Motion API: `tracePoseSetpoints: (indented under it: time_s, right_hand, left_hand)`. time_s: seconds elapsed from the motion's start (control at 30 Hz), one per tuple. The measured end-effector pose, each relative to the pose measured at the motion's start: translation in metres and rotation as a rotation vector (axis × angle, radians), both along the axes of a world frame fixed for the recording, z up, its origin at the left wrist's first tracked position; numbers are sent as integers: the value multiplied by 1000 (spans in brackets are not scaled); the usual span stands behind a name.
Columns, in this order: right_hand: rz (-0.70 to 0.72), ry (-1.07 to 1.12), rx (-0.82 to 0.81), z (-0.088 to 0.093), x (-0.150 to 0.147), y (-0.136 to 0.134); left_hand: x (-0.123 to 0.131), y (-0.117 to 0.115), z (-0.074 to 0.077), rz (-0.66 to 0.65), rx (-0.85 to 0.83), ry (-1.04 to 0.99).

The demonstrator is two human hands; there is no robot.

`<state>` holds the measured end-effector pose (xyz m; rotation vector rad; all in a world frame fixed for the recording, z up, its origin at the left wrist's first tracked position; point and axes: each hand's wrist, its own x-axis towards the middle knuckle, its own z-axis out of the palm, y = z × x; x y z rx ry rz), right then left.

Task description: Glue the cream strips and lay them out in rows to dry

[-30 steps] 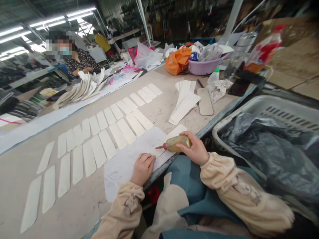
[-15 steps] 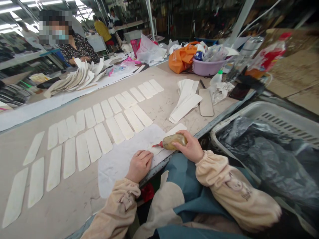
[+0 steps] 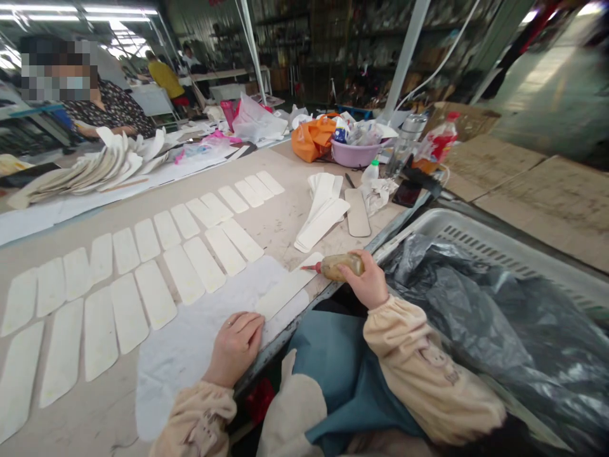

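- From my remote seat, I am seeing the right hand (image 3: pixel 367 279) gripping a squeeze bottle (image 3: pixel 339 267), fingers and thumb wrapped around its body.
- The bottle is lying nearly level in that grip, its red nozzle (image 3: pixel 310 267) pointing left over the far end of a pale strip (image 3: pixel 285 290); I cannot tell whether the tip is touching.
- That strip is lying on a white sheet (image 3: pixel 174 362) by the near edge of the table (image 3: pixel 278 219).
- The left hand (image 3: pixel 236 344) is resting at the strip's near end, fingers together; I cannot tell whether they are pinching it.
- Rows of strips (image 3: pixel 129 313) are lying to the left.
- A fanned pile (image 3: pixel 320 214) is sitting beyond the bottle, near a purple basin (image 3: pixel 354 155).
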<state>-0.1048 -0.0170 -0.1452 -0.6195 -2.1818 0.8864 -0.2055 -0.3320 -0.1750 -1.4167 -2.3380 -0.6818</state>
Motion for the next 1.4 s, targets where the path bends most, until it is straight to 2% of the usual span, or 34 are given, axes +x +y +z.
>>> tracePoseSetpoints:
  time_s: [0.2, 0.4, 0.5, 0.63, 0.8, 1.0, 1.27, 1.4]
  right_hand:
    - [-99, 56, 55, -7, 1, 20]
    - [-131, 59, 120, 0, 6, 18]
    - [-38, 60, 15, 12, 10, 7]
    - [215, -37, -157, 27, 7, -19]
    - [408, -97, -143, 30, -11, -53]
    - [443, -138, -94, 28, -20, -63]
    - [443, -166, -106, 24, -8, -55]
    - [383, -151, -92, 26, -2, -43]
  left_hand:
    - [0, 0, -2, 0, 17, -17]
    - [2, 0, 0, 9, 7, -46]
    - [3, 0, 1, 9, 0, -66]
    - [2, 1, 1, 0, 2, -72]
    - [3, 2, 2, -4, 5, -69]
    - [4, 1, 3, 23, -4, -91]
    - [2, 0, 2, 19, -11, -91]
    - [2, 1, 0, 20, 0, -93]
